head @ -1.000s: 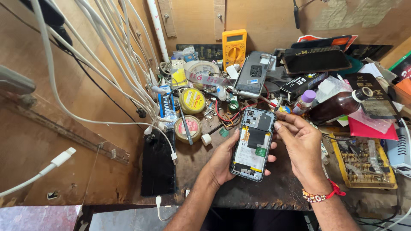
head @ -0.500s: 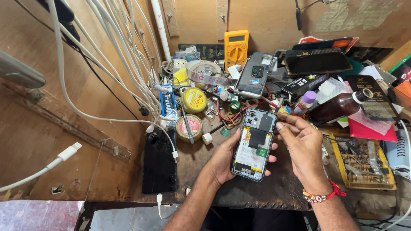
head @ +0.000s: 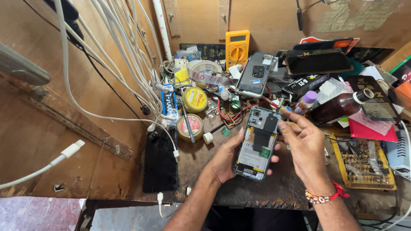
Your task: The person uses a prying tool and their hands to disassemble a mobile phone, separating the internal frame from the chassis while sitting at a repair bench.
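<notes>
Cradling an opened phone from beneath, the left hand is curling its fingers around the phone's lower left edge near the front edge of the workbench. The phone is lying back-up with its cover off, showing a flat rectangle of dark shielding, a pale battery area and small green and yellow patches. The right hand is resting along the phone's right edge, its fingers bent and its fingertips touching the upper right corner of the exposed board; a beaded bracelet with a red thread is circling that wrist.

The workbench is showing a worn, scratched dark wooden top. Toward its back edge a yellow boxy multimeter is leaning against the wooden wall, with a roll of clear tape just left of it and a second phone in a glossy clear case lying tilted beside it. Two round tins, one with a yellow lid and one with a pink label, are sitting left of the held phone. A flat black slab is lying near the front left corner. A brown glass bottle is lying on its side toward the right edge, beside a yellow tray of small metal bits. White rubbery cables are hanging down over the left side.
</notes>
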